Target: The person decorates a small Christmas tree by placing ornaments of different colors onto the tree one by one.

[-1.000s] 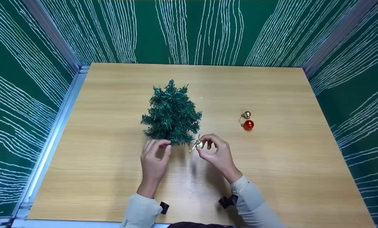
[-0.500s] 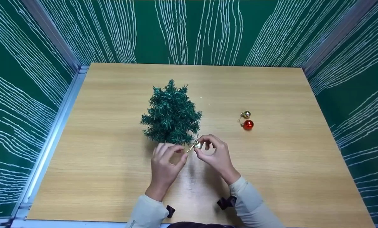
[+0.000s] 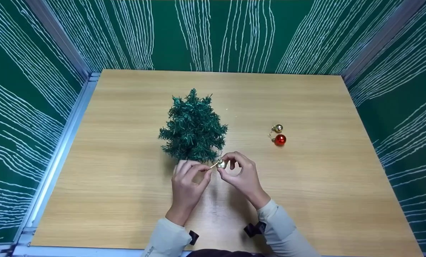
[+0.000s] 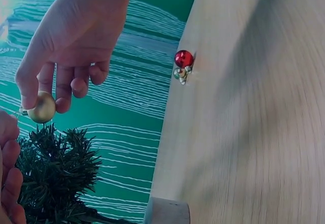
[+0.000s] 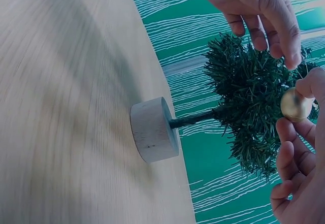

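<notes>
My right hand [image 3: 242, 174] pinches a matte gold bauble [image 5: 295, 105] between thumb and fingers, just in front of a small artificial Christmas tree [image 3: 194, 128]. From the left, my left hand [image 3: 188, 185] pinches the bauble's gold string [image 3: 214, 165] at its end, so the string stretches between both hands. The tree's lower branches are right beyond the fingertips. In the right wrist view the tree stands upright on a round pale wooden base [image 5: 154, 130], which the branches and hands hide from the head view.
To the right of the tree lie a shiny red bauble [image 3: 280, 140] and a smaller shiny gold bauble [image 3: 278, 128], strings beside them. The wooden tabletop [image 3: 323, 185] is bordered by green walls [image 3: 170, 35] with white wavy lines and metal posts.
My left hand has moved right from the tree's lower edge to the string and now pinches it. My right hand, with the gold bauble, has shifted slightly left.
</notes>
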The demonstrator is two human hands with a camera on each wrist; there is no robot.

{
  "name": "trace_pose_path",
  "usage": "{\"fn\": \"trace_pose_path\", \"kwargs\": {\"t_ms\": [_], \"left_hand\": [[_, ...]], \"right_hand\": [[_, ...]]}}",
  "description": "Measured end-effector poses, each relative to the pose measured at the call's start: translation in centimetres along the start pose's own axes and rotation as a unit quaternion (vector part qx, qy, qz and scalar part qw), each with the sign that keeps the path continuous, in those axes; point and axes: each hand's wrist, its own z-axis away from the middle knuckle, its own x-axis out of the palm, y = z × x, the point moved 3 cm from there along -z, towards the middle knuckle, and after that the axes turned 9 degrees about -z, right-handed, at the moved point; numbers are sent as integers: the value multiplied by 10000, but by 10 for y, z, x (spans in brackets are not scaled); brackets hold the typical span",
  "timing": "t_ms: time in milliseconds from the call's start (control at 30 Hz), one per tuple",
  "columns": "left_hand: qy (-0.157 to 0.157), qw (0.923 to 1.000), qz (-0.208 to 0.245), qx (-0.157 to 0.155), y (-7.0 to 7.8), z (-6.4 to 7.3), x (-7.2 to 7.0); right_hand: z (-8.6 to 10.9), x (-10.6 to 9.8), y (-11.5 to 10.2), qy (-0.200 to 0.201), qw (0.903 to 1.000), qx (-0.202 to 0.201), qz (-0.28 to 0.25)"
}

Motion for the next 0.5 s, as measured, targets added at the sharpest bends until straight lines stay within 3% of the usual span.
{"fn": "trace_pose_path", "kwargs": {"t_ms": [200, 500], "left_hand": [[69, 10000, 66, -25, -3, -2, -2], [165, 9995, 214, -135, -6, -6, -7]], "right_hand": [[-4, -1, -24, -32, 9999, -79, -84], [-1, 0, -20, -55, 9999, -137, -62]]}}
